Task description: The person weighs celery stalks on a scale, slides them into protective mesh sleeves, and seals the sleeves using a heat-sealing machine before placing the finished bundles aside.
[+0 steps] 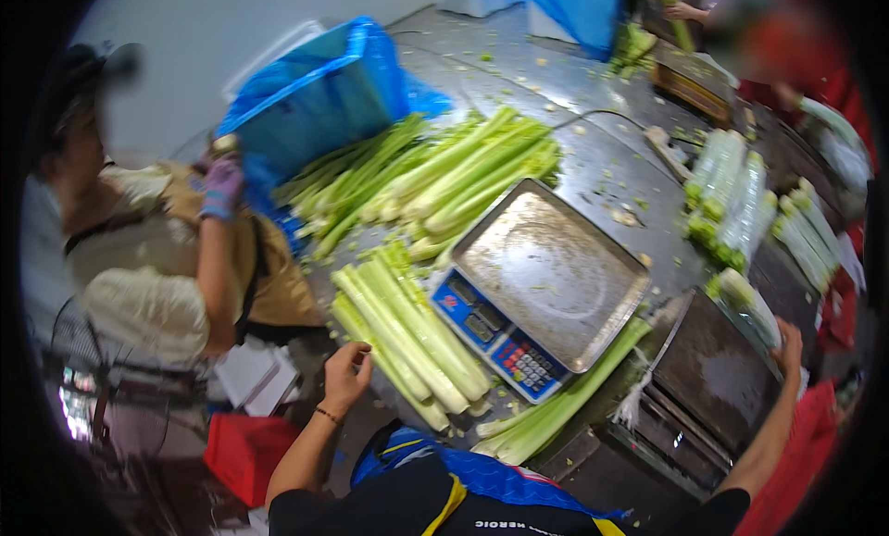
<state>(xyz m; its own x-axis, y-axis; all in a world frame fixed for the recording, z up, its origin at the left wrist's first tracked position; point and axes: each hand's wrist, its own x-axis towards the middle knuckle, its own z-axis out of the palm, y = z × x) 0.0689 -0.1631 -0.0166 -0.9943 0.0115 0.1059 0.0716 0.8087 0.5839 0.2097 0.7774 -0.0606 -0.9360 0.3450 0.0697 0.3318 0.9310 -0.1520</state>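
Observation:
My left hand (351, 376) hovers at the near left end of a pile of celery stalks (406, 328), fingers loosely bent and holding nothing. Out to the right, my right hand (788, 348) grips the near end of a film-wrapped celery bundle (746, 300). That bundle lies at the far edge of a dark flat-topped wrapping device (715, 376). Between my hands stands a blue electronic scale (479, 321) with a bare, stained metal pan (549, 279). More celery (576, 390) lies along the scale's near right side.
Behind the scale, a large celery heap (472, 175) lies beside a blue-lined bin (319, 85). Several wrapped bundles (729, 196) lie at right. A co-worker's gloved hand (223, 182) is at left; other people work at upper right. A cable (601, 111) crosses the metal table (597, 161).

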